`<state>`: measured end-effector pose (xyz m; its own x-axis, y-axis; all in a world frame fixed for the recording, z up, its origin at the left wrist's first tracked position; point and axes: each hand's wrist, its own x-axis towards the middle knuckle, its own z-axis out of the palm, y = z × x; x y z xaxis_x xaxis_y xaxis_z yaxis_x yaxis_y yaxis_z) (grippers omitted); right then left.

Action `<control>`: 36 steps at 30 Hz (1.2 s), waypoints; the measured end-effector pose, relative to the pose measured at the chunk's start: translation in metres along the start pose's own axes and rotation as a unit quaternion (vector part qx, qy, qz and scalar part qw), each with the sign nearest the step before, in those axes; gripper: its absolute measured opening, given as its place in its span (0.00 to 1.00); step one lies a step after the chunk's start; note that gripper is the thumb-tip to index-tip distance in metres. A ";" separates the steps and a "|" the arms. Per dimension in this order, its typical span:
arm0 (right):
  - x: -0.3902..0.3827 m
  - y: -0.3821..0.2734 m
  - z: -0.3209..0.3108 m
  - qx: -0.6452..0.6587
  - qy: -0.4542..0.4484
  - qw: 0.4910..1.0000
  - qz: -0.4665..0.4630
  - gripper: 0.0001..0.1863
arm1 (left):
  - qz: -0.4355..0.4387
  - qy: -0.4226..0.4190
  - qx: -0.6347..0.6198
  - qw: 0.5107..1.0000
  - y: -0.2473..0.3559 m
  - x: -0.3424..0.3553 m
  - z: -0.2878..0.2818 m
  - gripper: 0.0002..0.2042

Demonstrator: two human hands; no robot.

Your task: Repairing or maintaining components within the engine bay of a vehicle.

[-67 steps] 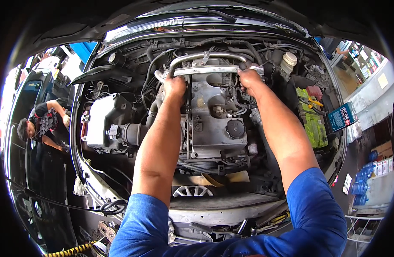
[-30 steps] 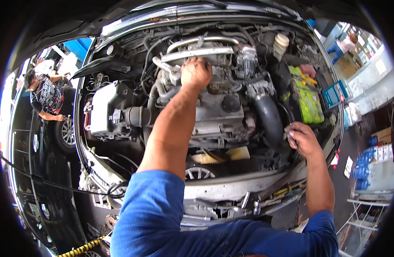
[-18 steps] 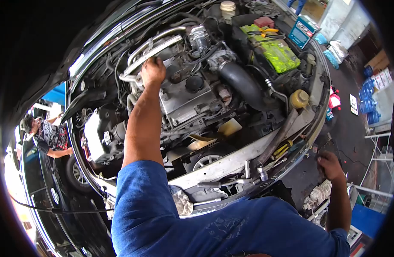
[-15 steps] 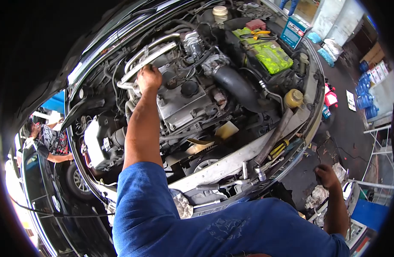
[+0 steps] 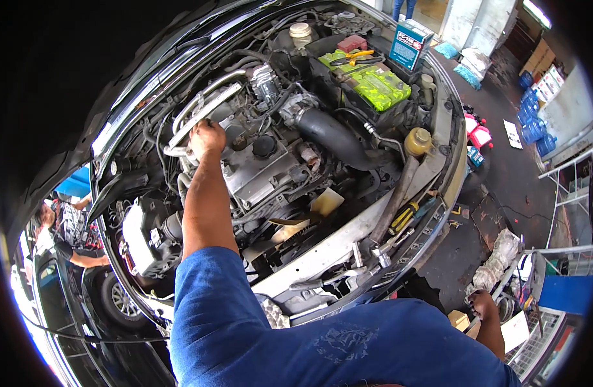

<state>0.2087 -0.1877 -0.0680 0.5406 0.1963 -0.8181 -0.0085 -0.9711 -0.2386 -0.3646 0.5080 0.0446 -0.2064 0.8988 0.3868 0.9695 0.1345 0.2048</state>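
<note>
My left hand (image 5: 207, 137) is closed over the engine, against the silver metal rail (image 5: 206, 113). Its fingertips are hidden, so I cannot make out what lies in its grip. Beside it are the grey engine cover (image 5: 261, 173) and its black oil filler cap (image 5: 265, 146). Down at the right, away from the car, my right hand (image 5: 483, 306) closes on the end of a crumpled whitish rag (image 5: 500, 261). The rag stretches away from my fingers over a cart (image 5: 540, 335) with assorted items.
A yellow-green battery (image 5: 377, 87) carries pliers (image 5: 360, 59); a teal can (image 5: 411, 45) stands beside it. Ratchets (image 5: 381, 257) and screwdrivers (image 5: 405, 216) lie along the front edge. A white-framed rack (image 5: 571, 193) stands at right. Another person (image 5: 67, 232) is at far left.
My right hand has moved down and taken hold of the rag, which now lies stretched out. My left hand stays at the metal rail. The view has shifted slightly.
</note>
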 end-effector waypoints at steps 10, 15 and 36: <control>-0.029 -0.036 0.011 -0.238 0.066 0.963 -0.110 0.18 | 0.125 -0.013 0.242 0.962 -0.089 0.043 0.054 0.17; -0.036 -0.034 0.017 -0.245 0.003 0.968 -0.057 0.21 | 0.395 0.065 0.511 0.760 -0.110 0.074 0.069 0.12; -0.078 0.026 0.032 -0.063 0.028 0.996 0.048 0.20 | 0.038 -0.059 0.059 0.996 -0.009 0.004 0.012 0.22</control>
<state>0.1398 -0.2239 -0.0274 0.5890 0.0966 -0.8023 0.0417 -0.9951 -0.0893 -0.3728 0.5151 0.0336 -0.1214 0.9500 0.2876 0.9920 0.1061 0.0682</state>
